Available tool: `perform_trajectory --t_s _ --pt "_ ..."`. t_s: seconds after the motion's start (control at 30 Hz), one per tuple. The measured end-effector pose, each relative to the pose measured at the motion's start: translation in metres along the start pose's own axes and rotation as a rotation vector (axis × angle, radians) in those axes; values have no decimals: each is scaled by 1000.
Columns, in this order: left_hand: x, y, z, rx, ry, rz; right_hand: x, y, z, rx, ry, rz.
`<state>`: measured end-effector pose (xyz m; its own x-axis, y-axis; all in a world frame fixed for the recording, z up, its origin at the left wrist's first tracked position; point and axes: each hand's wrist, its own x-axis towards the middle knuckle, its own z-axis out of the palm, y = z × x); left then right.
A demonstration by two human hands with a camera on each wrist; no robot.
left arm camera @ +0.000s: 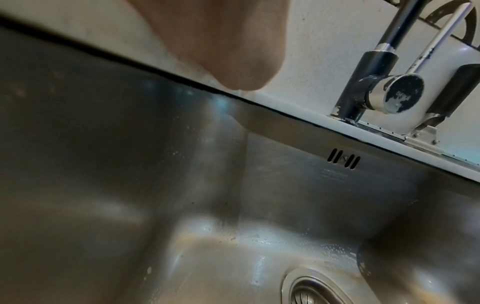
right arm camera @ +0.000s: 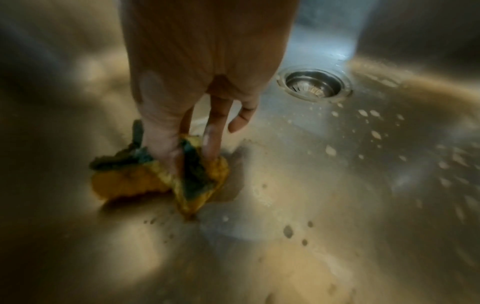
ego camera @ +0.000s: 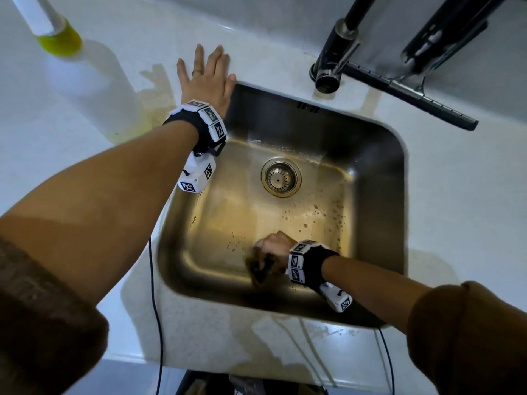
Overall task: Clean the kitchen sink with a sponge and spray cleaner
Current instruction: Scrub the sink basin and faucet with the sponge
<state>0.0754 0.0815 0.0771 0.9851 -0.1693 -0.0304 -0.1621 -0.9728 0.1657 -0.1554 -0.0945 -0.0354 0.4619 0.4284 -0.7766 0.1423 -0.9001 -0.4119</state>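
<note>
My right hand is down in the steel sink, near its front wall, and grips a yellow sponge with a dark green scouring side. In the right wrist view the thumb and fingers pinch the folded sponge against the wet sink floor. My left hand lies flat with spread fingers on the white counter at the sink's back left corner; its thumb shows at the rim in the left wrist view. A spray bottle with yellow-green liquid stands at the far left of the counter.
The round drain strainer sits in the middle of the sink floor. A dark tap and a black squeegee stand behind the sink. Droplets dot the sink floor on the right. Yellowish wet stains mark the counter.
</note>
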Motion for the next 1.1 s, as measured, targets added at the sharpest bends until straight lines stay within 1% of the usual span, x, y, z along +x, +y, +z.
perform_trajectory --t_s 0.07,0.1,0.17,0.23,0.27,0.33,0.37,0.43,0.5,0.6,0.7,0.77,0.83,0.87,0.93,1.0,1.03,1.07,1.1 --pt "0 0 -1 2 -2 -1 0 -1 -7 -80 -91 -17" --pt "-1 0 -1 6 -1 -1 0 -2 -13 -138 -79 -49" --pt "-1 1 -1 15 1 -2 3 -6 -31 -204 27 -123" --pt "-1 1 0 21 2 -3 12 -16 -50 -215 197 -134" --pt "-1 1 0 22 1 0 18 -22 -56 -210 266 -114" --pt "0 1 0 16 -3 1 30 -35 -63 -182 343 -110" --pt "0 0 0 14 -3 2 34 -41 -63 -157 389 -138" --pt "0 0 0 9 -5 3 35 -51 -58 -121 424 -164" --pt "1 0 0 4 -4 4 33 -54 -47 -112 390 -140" --pt "0 0 0 6 -11 4 27 -44 -21 -211 351 -254" --pt "0 -1 0 -3 -5 1 19 -27 3 -309 232 -276" --pt "0 -1 0 -12 -9 -1 5 -19 11 -397 138 -242" --pt "0 0 0 -8 -19 0 -7 -5 15 -443 50 -144" --pt "0 1 -1 -7 -19 3 -15 4 12 -431 15 -65" --pt "0 0 -1 -14 -22 1 -28 20 -3 -368 -27 45" --pt "0 -1 0 -13 -31 3 -34 38 -23 -308 -32 159" --pt "0 -2 1 -10 -30 8 -39 43 -34 -261 10 219" --pt "1 -2 1 -8 -29 14 -42 51 -45 -223 105 268" --pt "1 -2 0 -8 -31 16 -46 59 -54 -130 237 296"
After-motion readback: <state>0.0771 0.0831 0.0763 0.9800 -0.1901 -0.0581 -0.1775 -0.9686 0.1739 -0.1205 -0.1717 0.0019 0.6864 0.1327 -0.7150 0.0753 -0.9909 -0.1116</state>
